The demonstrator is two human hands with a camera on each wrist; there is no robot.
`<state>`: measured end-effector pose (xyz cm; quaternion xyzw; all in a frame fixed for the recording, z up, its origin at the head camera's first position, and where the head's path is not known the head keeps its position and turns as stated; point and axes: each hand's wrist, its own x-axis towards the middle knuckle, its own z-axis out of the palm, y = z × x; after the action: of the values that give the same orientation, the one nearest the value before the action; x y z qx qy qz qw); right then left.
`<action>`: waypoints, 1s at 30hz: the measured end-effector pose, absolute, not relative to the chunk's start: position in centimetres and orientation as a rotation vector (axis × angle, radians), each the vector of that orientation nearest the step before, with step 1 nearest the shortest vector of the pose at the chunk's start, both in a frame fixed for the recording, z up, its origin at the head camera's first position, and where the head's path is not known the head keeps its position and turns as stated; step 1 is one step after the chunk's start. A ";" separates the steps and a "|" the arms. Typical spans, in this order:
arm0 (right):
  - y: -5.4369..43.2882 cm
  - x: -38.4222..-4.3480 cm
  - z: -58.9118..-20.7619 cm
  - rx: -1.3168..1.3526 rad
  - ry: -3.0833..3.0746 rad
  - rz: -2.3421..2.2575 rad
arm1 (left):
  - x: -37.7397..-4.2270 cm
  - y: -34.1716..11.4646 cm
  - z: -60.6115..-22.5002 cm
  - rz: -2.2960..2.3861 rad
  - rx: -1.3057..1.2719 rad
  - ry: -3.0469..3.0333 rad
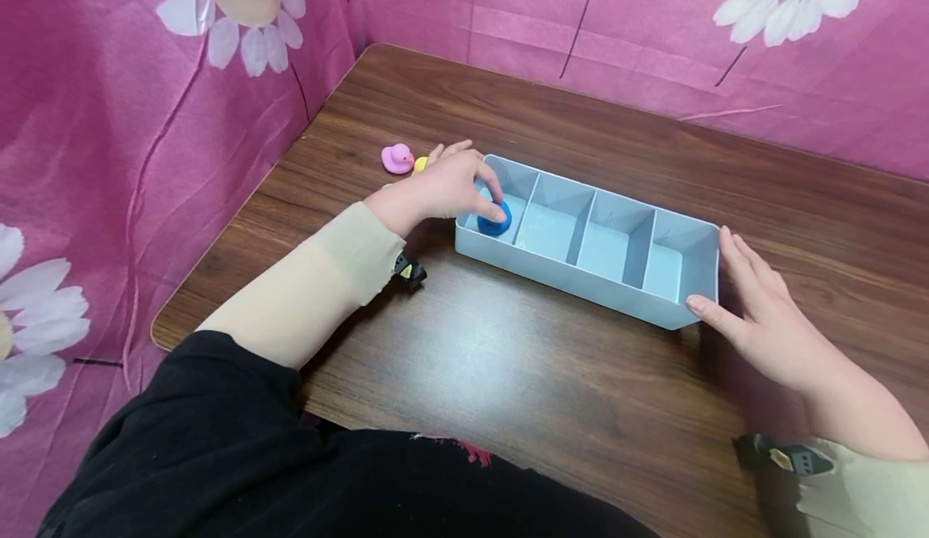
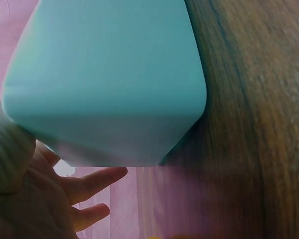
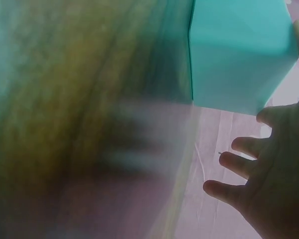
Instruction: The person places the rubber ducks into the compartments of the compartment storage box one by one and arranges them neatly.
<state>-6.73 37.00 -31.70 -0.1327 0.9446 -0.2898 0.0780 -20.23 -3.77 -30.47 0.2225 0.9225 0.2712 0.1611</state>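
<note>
A light blue tray [image 1: 566, 276] with a row of several compartments sits at an angle on the table. Over its left end, my left hand [image 1: 453, 183] reaches into the leftmost compartment. Thumb and index finger pinch a small rounded blue toy [image 1: 494, 219] there; the hand hides part of it, so its exact kind is unclear. The other left fingers stretch out past the tray's end wall [image 2: 109, 137]. My right hand [image 1: 769, 324] rests against the tray's right end, fingers spread and fairly straight, thumb at the near corner. The right wrist view shows those fingers [image 3: 236, 164] beside the tray.
Left of the tray lies a pink toy duck [image 1: 397, 159]. Next to it a yellow toy [image 1: 420, 165] is mostly hidden behind the left hand. The brown wooden table [image 1: 464, 369] meets a pink flowered curtain [image 1: 508, 14] along its back and left edges.
</note>
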 end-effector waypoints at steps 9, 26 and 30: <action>37.5 -7.3 -31.7 -0.436 2.816 -0.902 | -20.2 -3.6 -30.4 0.751 0.660 2.638; 37.5 -7.5 -31.7 -0.457 2.810 -0.918 | -20.0 -4.7 -29.9 0.864 0.682 2.768; 37.5 -7.4 -31.7 -0.447 2.804 -0.919 | -20.4 -7.8 -27.7 1.043 0.611 2.936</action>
<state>-7.44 37.51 -31.67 -0.1494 0.9366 -0.3070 0.0785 -20.36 -7.84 -27.71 0.1923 0.9246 0.3285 -0.0168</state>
